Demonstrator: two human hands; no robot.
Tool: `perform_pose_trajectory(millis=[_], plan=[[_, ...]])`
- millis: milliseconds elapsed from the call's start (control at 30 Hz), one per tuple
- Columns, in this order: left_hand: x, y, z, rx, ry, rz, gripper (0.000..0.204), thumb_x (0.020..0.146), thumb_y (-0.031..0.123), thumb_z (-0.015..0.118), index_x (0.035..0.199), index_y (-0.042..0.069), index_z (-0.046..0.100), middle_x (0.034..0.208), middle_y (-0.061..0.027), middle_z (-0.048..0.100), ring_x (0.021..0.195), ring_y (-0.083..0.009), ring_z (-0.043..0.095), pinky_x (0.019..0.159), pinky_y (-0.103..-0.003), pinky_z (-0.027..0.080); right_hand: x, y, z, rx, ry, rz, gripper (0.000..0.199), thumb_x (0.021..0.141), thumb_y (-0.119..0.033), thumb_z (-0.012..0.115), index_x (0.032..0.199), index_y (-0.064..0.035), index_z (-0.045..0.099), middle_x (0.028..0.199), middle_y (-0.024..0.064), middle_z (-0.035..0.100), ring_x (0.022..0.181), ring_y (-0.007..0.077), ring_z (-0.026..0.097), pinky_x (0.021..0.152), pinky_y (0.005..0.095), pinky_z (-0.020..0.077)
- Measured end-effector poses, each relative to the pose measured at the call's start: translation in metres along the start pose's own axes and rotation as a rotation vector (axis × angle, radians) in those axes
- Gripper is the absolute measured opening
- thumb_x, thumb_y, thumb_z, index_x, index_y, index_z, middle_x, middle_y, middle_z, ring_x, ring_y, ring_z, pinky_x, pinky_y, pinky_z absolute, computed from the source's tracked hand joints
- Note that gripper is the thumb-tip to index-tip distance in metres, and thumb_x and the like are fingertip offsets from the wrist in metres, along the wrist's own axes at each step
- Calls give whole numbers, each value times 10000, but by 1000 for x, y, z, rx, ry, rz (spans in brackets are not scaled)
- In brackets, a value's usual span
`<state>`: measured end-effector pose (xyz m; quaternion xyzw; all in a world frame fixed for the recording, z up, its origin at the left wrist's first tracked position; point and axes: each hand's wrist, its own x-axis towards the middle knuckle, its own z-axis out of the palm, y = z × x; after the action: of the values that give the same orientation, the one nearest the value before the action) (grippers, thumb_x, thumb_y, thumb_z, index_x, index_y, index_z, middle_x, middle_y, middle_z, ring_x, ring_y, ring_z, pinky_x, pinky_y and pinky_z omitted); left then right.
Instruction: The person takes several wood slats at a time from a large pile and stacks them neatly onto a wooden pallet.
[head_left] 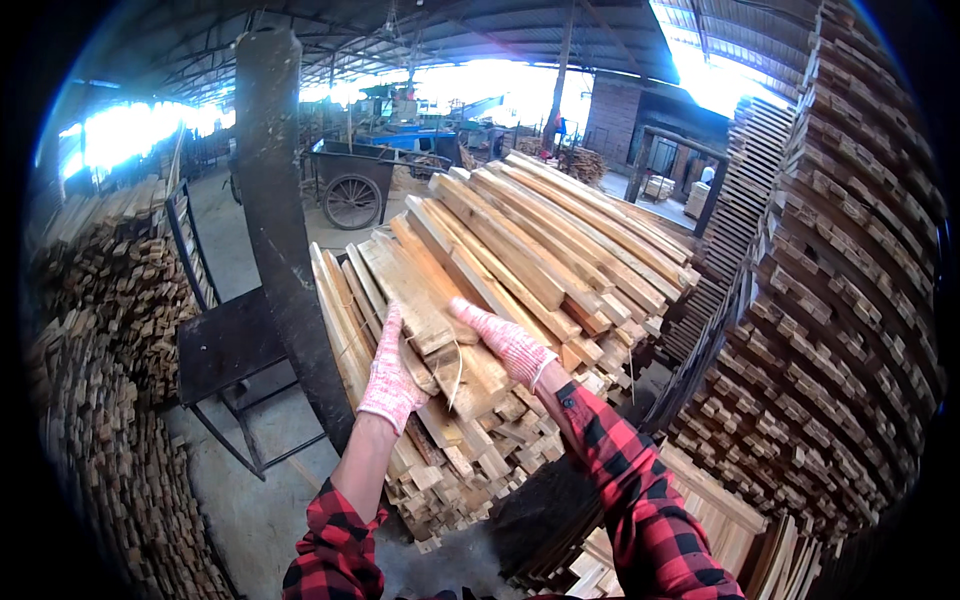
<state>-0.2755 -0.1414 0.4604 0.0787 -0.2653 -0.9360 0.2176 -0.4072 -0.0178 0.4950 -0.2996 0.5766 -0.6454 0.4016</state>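
My left hand (pixel 394 378), in a pink-and-white knit glove, grips the left edge of a wide wooden board (pixel 405 293) near its close end. On the board's right side is my right hand (pixel 508 343), gloved alike, its thumb stretched forward along the wood and its other fingers mostly hidden. A second board (pixel 476 382) shows just under the wide one, between my hands. A thin splinter or strip curls off the near end. Both boards lie on a large pile of long sawn wooden strips (pixel 545 240), whose uneven ends face me.
An upright dark metal post (pixel 275 170) stands left of the pile, beside a dark metal stand (pixel 232 342). Tall stacks of wood rise at the right (pixel 810 290) and left (pixel 110 400). A two-wheeled cart (pixel 352 182) stands behind. More boards (pixel 715 510) lie at lower right.
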Motion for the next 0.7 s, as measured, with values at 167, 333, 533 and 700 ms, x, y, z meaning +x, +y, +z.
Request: perform_pose_trajectory(millis=[167, 333, 533, 700], plan=[[-30, -22, 13, 144, 128, -44, 683, 893, 615, 653, 1361, 124, 573, 1267, -144, 663, 1091, -337, 674, 932, -546, 565, -37, 1, -3, -310, 42, -50, 965, 881, -510, 745, 1531, 67, 326, 1486, 237, 492, 1358, 277, 505, 1130, 366, 405], [-152, -104, 37, 54, -143, -115, 679, 951, 533, 581, 1443, 83, 455, 1382, -124, 575, 1213, -274, 616, 1014, -449, 542, -153, -13, -50, -674, -158, 91, 1198, 818, -690, 709, 1574, 71, 175, 1557, 271, 379, 1442, 310, 387, 1180, 402, 333], [-151, -187, -26, 43, -116, -340, 813, 921, 521, 668, 1541, 107, 345, 1508, -144, 469, 1367, -345, 480, 1153, -509, 402, -225, 91, -76, -343, -186, 80, 1273, 793, -542, 827, 1587, 66, 40, 1596, 263, 305, 1475, 298, 325, 1211, 366, 269], [-188, -242, -32, 246, -6, -186, 646, 952, 407, 667, 1455, 54, 470, 1343, -123, 607, 1207, -259, 607, 1030, -432, 520, -294, 106, -79, -625, 21, 6, 1329, 717, -572, 866, 1588, 50, 79, 1548, 308, 366, 1466, 327, 365, 1198, 371, 307]])
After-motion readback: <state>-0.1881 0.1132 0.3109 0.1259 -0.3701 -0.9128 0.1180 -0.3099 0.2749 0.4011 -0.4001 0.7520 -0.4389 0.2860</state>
